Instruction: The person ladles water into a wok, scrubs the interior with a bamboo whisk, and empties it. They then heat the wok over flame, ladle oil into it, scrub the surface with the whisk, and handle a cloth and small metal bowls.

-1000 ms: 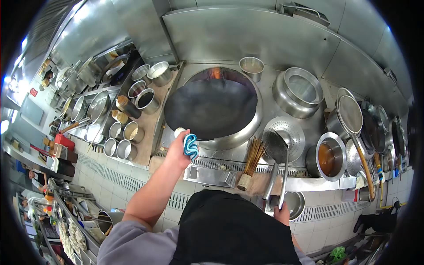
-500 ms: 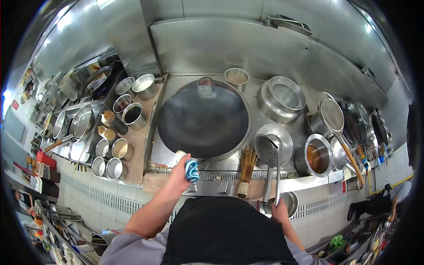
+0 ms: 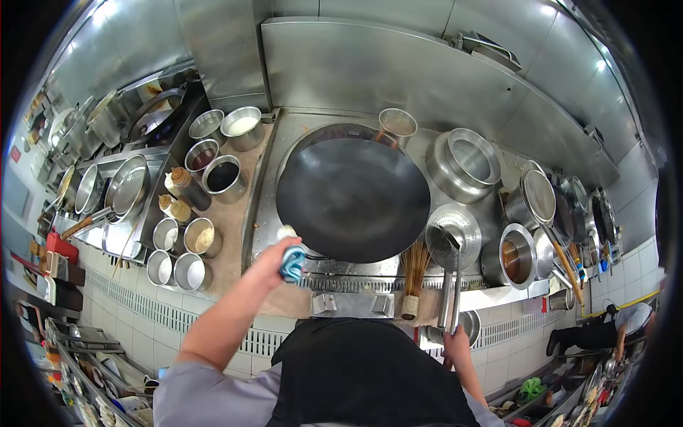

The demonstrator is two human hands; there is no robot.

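Note:
My left hand [image 3: 269, 266] is closed round a blue-and-white striped cloth [image 3: 292, 264] at the near left rim of a large dark wok [image 3: 353, 203]. A whitish end of the cloth shows above my fingers; the wok's handle there is hidden. The wok sits askew over the burner ring [image 3: 290, 153], its inside bare. Low on the right, my right hand [image 3: 457, 346] is wrapped round the end of a ladle's long metal handle [image 3: 456, 302]. The ladle's head rests in a perforated strainer [image 3: 464, 226]. Left of the strainer lies a bamboo brush [image 3: 413, 274].
Several metal containers of seasonings [image 3: 223, 178] and squeeze bottles [image 3: 189, 188] stand on the left. A wide pot [image 3: 445, 178], a pot of brown liquid [image 3: 513, 260] and a mesh skimmer [image 3: 538, 196] are on the right. A metal bowl [image 3: 470, 327] sits below the counter edge. Another person [image 3: 605, 334] is far right.
The wok has shifted right on the burner and turned, its far handle swinging right. My left hand with the cloth moved along. My right hand stays at the ladle's handle. The view shifted slightly.

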